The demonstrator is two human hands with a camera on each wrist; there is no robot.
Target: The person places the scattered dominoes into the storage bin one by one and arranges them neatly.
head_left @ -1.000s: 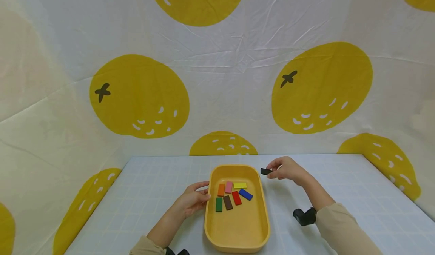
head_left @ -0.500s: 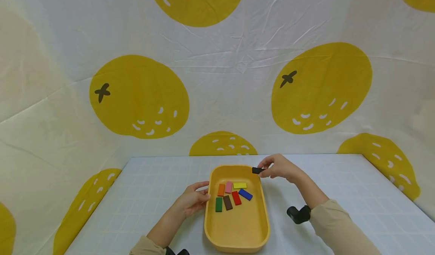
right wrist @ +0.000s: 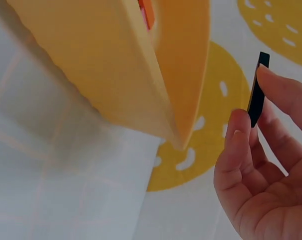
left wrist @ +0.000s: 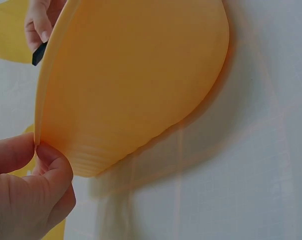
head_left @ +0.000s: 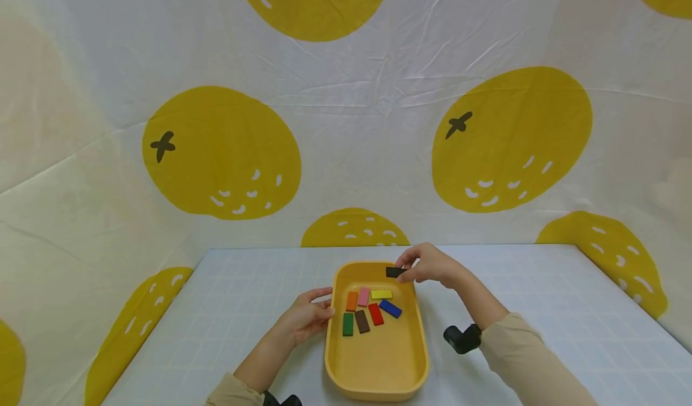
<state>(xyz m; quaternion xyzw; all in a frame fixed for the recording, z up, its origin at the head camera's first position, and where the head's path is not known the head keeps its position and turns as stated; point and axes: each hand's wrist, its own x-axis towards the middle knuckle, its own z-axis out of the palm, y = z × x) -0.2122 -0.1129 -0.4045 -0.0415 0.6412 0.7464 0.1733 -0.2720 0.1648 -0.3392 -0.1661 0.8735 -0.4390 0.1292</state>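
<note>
A yellow-orange plastic tray (head_left: pixel 378 367) stands on the table in the head view. My left hand (head_left: pixel 307 317) pinches its left rim between thumb and fingers, which the left wrist view shows close up. My right hand (head_left: pixel 432 266) pinches a thin black rectangular block (head_left: pixel 393 272) over the tray's far right corner. In the right wrist view the black block (right wrist: pixel 258 92) stands on edge between thumb and fingers. Inside the tray lie orange (head_left: pixel 351 301), pink (head_left: pixel 363 296), yellow (head_left: pixel 381 295), blue (head_left: pixel 390 309), red (head_left: pixel 376 314), brown (head_left: pixel 362 321) and green (head_left: pixel 348 324) blocks.
The table (head_left: pixel 216 346) has a pale cloth with a light grid. Behind it hangs a white curtain (head_left: pixel 367 154) printed with large yellow fruit. A black device (head_left: pixel 464 339) is strapped at the right wrist.
My right hand has moved left with the black block, from beside the tray to over its far right corner. The left hand and the tray have stayed in place.
</note>
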